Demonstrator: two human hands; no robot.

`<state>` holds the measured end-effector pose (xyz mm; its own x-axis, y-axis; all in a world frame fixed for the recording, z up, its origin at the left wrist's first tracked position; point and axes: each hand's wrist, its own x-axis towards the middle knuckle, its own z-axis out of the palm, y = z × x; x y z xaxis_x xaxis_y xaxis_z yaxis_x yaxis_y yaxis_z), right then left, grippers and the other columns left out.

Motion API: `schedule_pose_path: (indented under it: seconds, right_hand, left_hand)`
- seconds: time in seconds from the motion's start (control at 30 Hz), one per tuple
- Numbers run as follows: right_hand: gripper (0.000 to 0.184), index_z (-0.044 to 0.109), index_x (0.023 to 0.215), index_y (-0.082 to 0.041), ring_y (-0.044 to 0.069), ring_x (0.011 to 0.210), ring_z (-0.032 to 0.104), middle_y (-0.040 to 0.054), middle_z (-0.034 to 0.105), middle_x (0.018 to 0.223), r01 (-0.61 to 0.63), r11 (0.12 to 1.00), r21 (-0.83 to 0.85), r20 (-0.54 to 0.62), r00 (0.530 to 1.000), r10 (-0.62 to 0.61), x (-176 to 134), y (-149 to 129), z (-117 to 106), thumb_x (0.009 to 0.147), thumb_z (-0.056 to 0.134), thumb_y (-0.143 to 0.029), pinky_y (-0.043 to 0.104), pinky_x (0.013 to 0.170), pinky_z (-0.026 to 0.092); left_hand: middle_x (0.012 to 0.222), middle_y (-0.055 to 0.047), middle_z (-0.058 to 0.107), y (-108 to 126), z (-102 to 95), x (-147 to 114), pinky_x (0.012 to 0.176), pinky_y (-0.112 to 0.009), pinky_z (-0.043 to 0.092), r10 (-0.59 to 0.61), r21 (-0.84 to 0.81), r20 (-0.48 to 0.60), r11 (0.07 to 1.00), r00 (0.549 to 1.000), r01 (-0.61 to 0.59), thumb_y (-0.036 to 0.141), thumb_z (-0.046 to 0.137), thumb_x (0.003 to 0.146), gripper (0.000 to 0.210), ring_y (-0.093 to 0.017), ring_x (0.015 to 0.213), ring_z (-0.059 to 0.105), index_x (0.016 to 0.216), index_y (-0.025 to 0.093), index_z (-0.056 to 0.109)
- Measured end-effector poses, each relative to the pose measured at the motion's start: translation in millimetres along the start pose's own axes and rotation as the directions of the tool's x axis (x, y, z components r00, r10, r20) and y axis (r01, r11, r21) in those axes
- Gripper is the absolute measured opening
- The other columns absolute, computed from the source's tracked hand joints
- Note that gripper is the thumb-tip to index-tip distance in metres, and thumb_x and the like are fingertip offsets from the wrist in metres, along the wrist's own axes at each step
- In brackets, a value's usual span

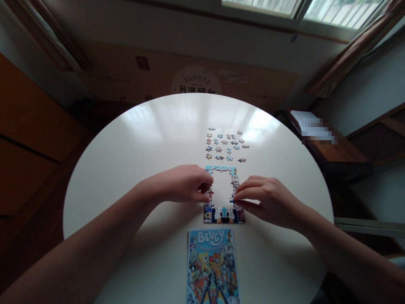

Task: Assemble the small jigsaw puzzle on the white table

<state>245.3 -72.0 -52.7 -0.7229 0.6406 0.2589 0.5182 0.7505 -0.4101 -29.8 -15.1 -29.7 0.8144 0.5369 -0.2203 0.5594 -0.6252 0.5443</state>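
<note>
On the white table lies a partly assembled jigsaw puzzle (pixel 224 215), its border joined around a bare middle and a dog's face along the bottom. My right hand (pixel 264 196) pinches a small dark puzzle piece (pixel 232 201) between thumb and fingers at the border's inner right side. Over the left border rests my left hand (pixel 188 183), its fingers curled in; whatever lies under the fingertips is hidden. Just below the puzzle is a colourful picture sheet (pixel 211 261) with "BLUEY" printed at its top. Several loose puzzle pieces (pixel 224 142) are spread out beyond the far border.
The round white table (pixel 120 160) reflects window light near its far edge. Behind it stands a printed cardboard panel (pixel 126 80) against the wall. A wooden stand (pixel 341 152) with papers is at the right, and a brown cabinet (pixel 28 139) is at the left.
</note>
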Motion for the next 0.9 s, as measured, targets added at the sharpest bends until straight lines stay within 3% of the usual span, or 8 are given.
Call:
schedule_pose_path:
  seconds: [0.23, 0.4, 0.6, 0.9]
  right_hand:
    - [0.009, 0.076, 0.095, -0.023, 0.017, 0.082, 0.069, 0.0019, 0.077, 0.095, -0.024, 1.000, -0.019, 0.033, 0.999, 0.025, -6.8, -4.3, 14.6, 0.095, 0.067, -0.023, 0.030, 0.068, 0.052]
    - [0.010, 0.076, 0.097, -0.024, 0.017, 0.084, 0.068, 0.0026, 0.077, 0.098, -0.009, 1.000, -0.010, 0.043, 0.999, 0.009, -8.3, -2.4, 11.6, 0.095, 0.067, -0.028, 0.031, 0.069, 0.052]
    - [0.012, 0.077, 0.097, -0.022, 0.016, 0.084, 0.070, 0.0039, 0.076, 0.094, -0.060, 0.998, 0.019, -0.078, 0.995, 0.061, -13.3, 6.3, 0.6, 0.095, 0.066, -0.021, 0.028, 0.071, 0.054]
    - [0.011, 0.078, 0.098, -0.022, 0.013, 0.080, 0.068, 0.0030, 0.074, 0.092, -0.010, 0.994, 0.104, 0.030, 1.000, 0.007, -14.0, 14.3, 1.0, 0.095, 0.067, -0.023, 0.025, 0.069, 0.051]
  left_hand:
    - [0.081, 0.001, 0.066, 11.8, 3.2, 1.2, 0.061, -0.027, 0.033, 0.077, 0.058, -0.061, 0.996, 0.995, -0.073, 0.027, 0.075, 0.084, 0.011, -0.013, 0.070, 0.054, 0.083, 0.021, 0.066]
    - [0.091, 0.000, 0.071, 21.2, 10.8, 8.4, 0.063, -0.026, 0.038, 0.148, 0.055, -0.016, 0.988, 0.989, -0.147, 0.024, 0.077, 0.084, 0.020, -0.014, 0.075, 0.061, 0.104, 0.027, 0.075]
    - [0.091, 0.000, 0.070, 19.5, 17.1, 13.5, 0.062, -0.025, 0.040, 0.153, 0.097, -0.012, 0.984, 0.988, -0.151, 0.023, 0.077, 0.086, 0.023, -0.012, 0.072, 0.062, 0.107, 0.030, 0.078]
    - [0.088, 0.002, 0.066, 13.0, 28.0, 15.5, 0.061, -0.026, 0.040, 0.253, 0.169, -0.118, 0.958, 0.960, -0.232, 0.027, 0.078, 0.085, 0.028, -0.010, 0.066, 0.059, 0.111, 0.037, 0.078]
